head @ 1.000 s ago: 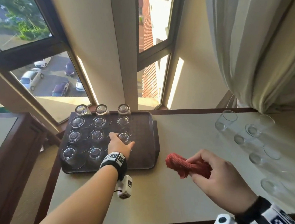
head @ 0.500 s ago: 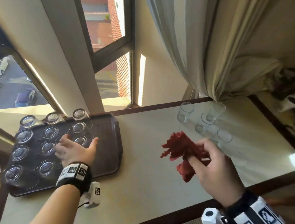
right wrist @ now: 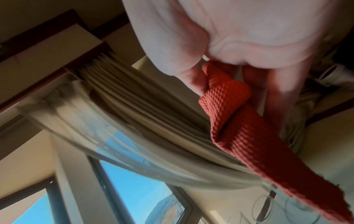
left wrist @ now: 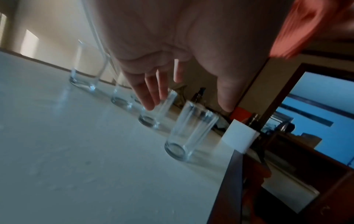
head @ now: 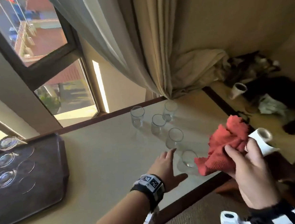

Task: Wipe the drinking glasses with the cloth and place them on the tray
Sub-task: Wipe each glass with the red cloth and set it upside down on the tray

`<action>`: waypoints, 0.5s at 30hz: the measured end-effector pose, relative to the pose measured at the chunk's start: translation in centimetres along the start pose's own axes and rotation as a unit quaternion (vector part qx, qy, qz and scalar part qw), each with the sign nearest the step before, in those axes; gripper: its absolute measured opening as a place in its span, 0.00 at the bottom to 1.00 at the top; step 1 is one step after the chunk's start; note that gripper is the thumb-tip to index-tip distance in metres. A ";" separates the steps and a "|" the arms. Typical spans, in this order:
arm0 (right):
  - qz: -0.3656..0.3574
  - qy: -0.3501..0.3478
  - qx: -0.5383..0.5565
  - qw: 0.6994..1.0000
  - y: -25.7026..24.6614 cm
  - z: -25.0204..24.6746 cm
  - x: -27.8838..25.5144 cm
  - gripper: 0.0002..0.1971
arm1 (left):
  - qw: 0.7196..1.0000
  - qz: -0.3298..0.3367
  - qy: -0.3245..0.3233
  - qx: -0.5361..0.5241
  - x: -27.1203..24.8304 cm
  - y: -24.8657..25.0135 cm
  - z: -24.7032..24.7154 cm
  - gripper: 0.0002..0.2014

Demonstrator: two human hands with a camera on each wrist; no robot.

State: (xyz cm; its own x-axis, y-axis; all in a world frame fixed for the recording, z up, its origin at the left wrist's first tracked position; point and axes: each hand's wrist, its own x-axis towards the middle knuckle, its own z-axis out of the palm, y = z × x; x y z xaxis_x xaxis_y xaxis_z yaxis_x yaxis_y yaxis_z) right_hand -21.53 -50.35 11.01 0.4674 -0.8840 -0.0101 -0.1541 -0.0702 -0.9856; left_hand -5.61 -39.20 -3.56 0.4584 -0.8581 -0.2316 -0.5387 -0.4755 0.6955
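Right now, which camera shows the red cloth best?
The head view: the whole red cloth shows bunched in the right hand. The right wrist view shows its weave up close, pinched by the fingers, but cropped. The left wrist view catches only a blurred corner.

Daylight enters through the dark-framed window at ten o'clock — the pale tabletop carries soft shadows. Motion blur smears the beige gathered curtain and the wrist views; straight edges bow near the borders.
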 end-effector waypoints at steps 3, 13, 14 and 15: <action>0.016 0.000 0.032 0.999 0.1 -2.2 0.9 0.14 | 1.000 -0.009 -0.024 0.002 3.2 1.3 3.1 0.54; 0.078 -0.085 0.078 0.990 1.7 -3.0 0.6 0.22 | 0.993 -0.073 0.026 -0.093 5.3 1.0 6.1 0.37; 0.085 -0.097 0.060 0.990 1.8 -2.6 0.4 0.24 | 0.989 -0.083 0.039 -0.118 4.6 0.9 5.4 0.38; 0.088 -0.107 0.047 0.989 1.9 -2.1 0.2 0.22 | 0.983 -0.094 0.055 -0.148 3.7 0.7 4.7 0.39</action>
State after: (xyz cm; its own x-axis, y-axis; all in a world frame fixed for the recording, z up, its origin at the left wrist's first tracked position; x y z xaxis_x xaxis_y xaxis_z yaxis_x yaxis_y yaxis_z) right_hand -23.56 -51.60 9.48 0.6156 -0.7598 -0.2091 -0.1733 0.1283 -0.9765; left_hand -7.58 -43.64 -7.08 0.6132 -0.7262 -0.3110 -0.2147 -0.5320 0.8190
